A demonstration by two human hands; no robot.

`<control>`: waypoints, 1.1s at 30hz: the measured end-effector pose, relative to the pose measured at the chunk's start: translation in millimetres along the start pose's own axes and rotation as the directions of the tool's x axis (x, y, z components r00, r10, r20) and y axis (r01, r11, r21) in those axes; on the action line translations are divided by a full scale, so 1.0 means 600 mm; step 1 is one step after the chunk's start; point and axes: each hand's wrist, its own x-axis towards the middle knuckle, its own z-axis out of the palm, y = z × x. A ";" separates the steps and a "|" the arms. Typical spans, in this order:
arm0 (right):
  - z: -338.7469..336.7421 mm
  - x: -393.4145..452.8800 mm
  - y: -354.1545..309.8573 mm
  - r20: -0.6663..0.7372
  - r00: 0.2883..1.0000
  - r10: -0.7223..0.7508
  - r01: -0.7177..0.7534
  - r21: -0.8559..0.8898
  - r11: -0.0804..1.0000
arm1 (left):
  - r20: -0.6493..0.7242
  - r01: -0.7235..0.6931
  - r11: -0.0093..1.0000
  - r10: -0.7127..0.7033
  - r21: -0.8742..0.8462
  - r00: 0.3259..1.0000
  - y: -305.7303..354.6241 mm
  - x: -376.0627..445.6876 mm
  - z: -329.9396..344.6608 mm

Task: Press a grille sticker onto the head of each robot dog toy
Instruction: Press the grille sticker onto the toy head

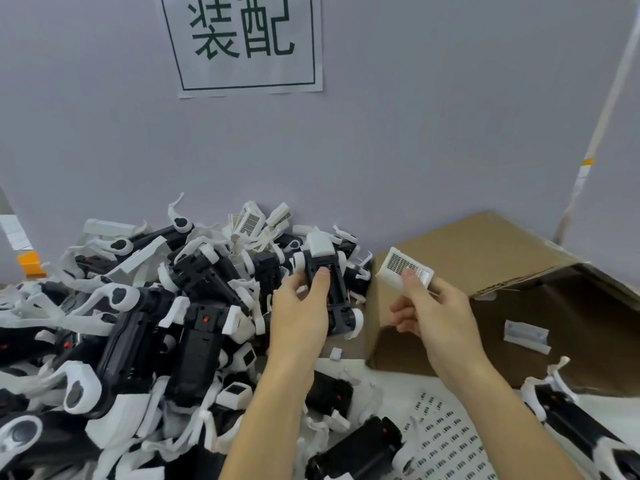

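The left hand holds a black and white toy dog up over the big pile of toy dogs. Its thumb lies on the dog's black belly and its fingers wrap round the side. The dog's white head points up toward the wall.

The right hand pinches a white toy head between thumb and fingers. The head has a grille sticker on it, a patch of small dark lines. This hand is just beside the left one, over the edge of a brown cardboard box. 1 small white part lies inside the box.

Low down, near the arms, a sheet of stickers lies flat on the table. More toy dogs lie around it. A paper sign with 2 big green characters hangs on the wall.
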 end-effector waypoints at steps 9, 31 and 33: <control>0.001 -0.008 -0.022 0.250 0.968 -0.015 0.032 -0.066 0.997 | 0.107 -0.058 0.996 0.051 0.061 0.993 -0.013 -0.017 0.035; -0.032 -0.001 -0.045 0.459 0.879 -0.129 0.268 -0.252 0.930 | 0.188 0.017 0.997 -0.032 0.077 0.982 -0.013 -0.016 0.035; -0.027 -0.002 -0.040 0.385 0.907 -0.172 0.286 -0.260 0.922 | 0.206 0.047 0.996 -0.062 0.076 0.977 -0.016 -0.014 0.039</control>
